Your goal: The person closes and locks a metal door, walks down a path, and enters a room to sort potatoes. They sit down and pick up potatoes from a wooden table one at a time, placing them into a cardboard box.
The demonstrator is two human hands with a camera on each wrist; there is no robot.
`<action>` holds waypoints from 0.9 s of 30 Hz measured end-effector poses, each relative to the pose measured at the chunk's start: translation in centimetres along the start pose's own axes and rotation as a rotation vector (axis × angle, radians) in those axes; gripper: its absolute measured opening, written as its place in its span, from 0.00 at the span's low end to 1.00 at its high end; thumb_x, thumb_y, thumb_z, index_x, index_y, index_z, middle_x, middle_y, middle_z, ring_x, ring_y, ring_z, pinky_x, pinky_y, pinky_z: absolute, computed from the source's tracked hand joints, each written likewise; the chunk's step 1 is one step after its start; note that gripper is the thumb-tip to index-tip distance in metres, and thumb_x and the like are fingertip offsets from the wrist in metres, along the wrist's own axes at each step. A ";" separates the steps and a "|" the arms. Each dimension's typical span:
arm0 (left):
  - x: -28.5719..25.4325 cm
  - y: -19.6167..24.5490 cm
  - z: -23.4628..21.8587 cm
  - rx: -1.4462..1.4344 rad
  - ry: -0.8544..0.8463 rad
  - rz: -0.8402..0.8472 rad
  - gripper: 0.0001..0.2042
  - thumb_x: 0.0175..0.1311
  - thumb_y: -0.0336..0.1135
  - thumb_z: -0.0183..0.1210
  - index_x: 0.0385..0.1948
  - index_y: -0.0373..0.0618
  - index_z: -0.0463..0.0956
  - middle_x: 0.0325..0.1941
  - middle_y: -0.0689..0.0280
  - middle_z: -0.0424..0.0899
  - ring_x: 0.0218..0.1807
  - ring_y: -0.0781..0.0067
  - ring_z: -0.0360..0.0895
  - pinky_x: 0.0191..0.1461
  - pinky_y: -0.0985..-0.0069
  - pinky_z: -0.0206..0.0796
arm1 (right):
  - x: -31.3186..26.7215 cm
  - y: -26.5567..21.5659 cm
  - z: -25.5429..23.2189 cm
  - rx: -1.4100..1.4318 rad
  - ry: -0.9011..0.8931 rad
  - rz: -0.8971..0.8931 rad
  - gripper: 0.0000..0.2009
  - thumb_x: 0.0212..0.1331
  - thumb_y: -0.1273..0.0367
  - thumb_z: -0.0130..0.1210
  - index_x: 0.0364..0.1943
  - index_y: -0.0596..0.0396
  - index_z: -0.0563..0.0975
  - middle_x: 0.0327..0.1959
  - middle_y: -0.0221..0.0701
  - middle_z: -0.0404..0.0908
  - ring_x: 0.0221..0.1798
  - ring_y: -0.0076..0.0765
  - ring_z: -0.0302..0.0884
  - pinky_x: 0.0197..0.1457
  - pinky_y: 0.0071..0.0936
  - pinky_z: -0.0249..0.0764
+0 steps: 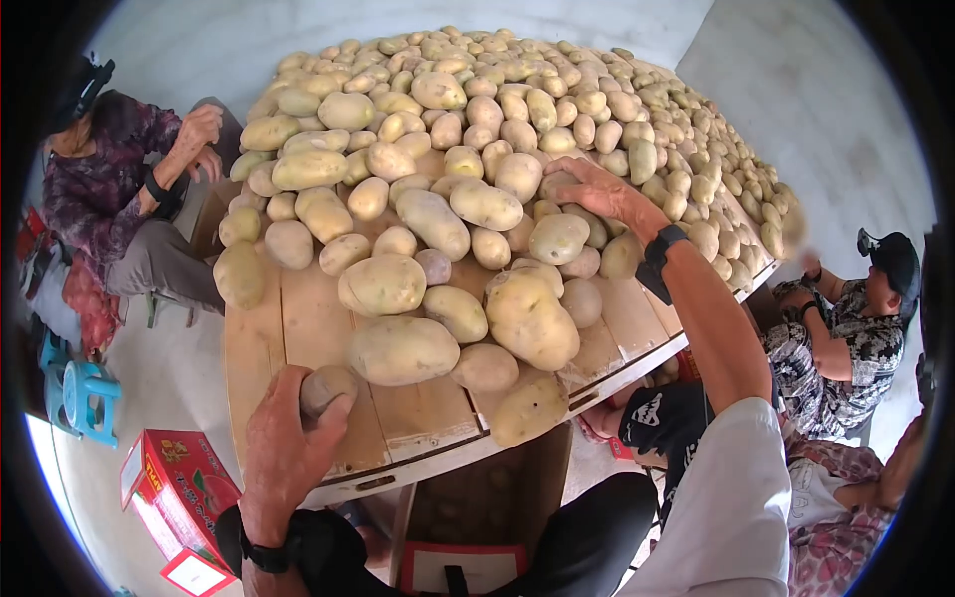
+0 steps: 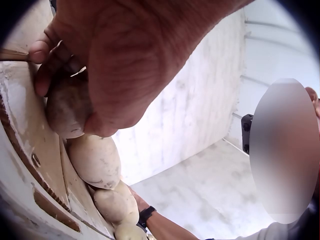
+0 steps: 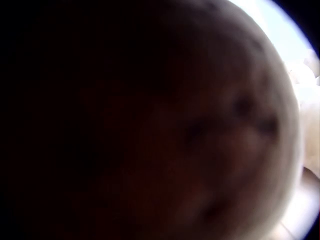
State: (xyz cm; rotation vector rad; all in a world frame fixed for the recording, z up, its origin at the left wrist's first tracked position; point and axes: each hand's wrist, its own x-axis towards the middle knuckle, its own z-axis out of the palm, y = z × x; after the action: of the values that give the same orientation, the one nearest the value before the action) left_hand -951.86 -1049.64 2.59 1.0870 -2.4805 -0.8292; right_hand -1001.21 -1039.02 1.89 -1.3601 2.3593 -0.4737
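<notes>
At the front left of the wooden table, my left hand [image 1: 288, 438] grips a small brownish potato [image 1: 327, 389] between thumb and fingers. The left wrist view shows this potato [image 2: 67, 112] low over the boards, partly covered by the fingers. My right hand [image 1: 605, 192] reaches into the middle of the potato heap [image 1: 597, 104] and holds a potato [image 1: 559, 185], its far side hidden by the fingers. A dark, blurred potato [image 3: 255, 155] fills most of the right wrist view. Several large potatoes [image 1: 405, 350] lie between my two hands.
The slatted table [image 1: 398, 428] has a raised front edge, with one potato [image 1: 530, 409] lying over it. Below stands an open crate [image 1: 403, 527] with potatoes inside. A red carton [image 1: 179, 497] and blue stool [image 1: 92, 398] are at left. Other people sit at both sides.
</notes>
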 end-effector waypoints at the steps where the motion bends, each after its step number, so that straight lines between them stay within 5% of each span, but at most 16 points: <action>1: 0.1 0.2 -0.1 -0.004 -0.024 -0.020 0.18 0.62 0.40 0.64 0.45 0.35 0.74 0.41 0.47 0.81 0.40 0.45 0.80 0.46 0.59 0.72 | 0.0 -0.3 0.1 0.001 -0.001 -0.001 0.28 0.60 0.54 0.59 0.64 0.44 0.71 0.67 0.46 0.67 0.71 0.51 0.62 0.76 0.42 0.57; 7: 0.3 0.1 -0.5 -0.035 -0.076 -0.058 0.18 0.62 0.41 0.65 0.44 0.36 0.74 0.42 0.46 0.82 0.43 0.40 0.80 0.47 0.55 0.71 | -0.4 -0.1 -0.9 -0.008 -0.072 0.020 0.32 0.62 0.50 0.58 0.69 0.43 0.67 0.71 0.44 0.65 0.73 0.51 0.62 0.77 0.44 0.58; 16: -0.2 -0.4 -0.3 -0.053 -0.027 0.014 0.17 0.63 0.43 0.63 0.42 0.37 0.73 0.40 0.46 0.81 0.42 0.40 0.79 0.45 0.54 0.70 | -5.8 0.6 -1.2 0.110 0.031 0.265 0.47 0.62 0.41 0.56 0.75 0.61 0.56 0.78 0.51 0.55 0.80 0.51 0.53 0.80 0.44 0.52; 22: -0.1 -1.8 -0.1 -0.016 -0.008 0.078 0.18 0.64 0.45 0.63 0.41 0.37 0.72 0.41 0.46 0.82 0.43 0.40 0.79 0.46 0.54 0.70 | -9.1 1.6 2.1 -0.053 0.282 0.285 0.41 0.62 0.38 0.52 0.74 0.45 0.63 0.71 0.55 0.64 0.74 0.56 0.63 0.76 0.44 0.60; 27: 0.3 -2.1 0.1 0.026 -0.047 0.081 0.22 0.67 0.51 0.59 0.44 0.36 0.72 0.42 0.45 0.82 0.47 0.39 0.79 0.50 0.52 0.69 | -12.7 0.1 5.5 -0.127 0.465 0.385 0.35 0.67 0.38 0.46 0.71 0.41 0.69 0.73 0.40 0.67 0.71 0.57 0.67 0.71 0.46 0.65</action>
State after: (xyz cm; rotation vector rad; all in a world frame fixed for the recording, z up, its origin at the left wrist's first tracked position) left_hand -950.91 -1050.94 1.26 0.9791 -2.5622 -0.8106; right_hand -992.80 -1028.46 -0.99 -0.8696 2.9868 -0.5792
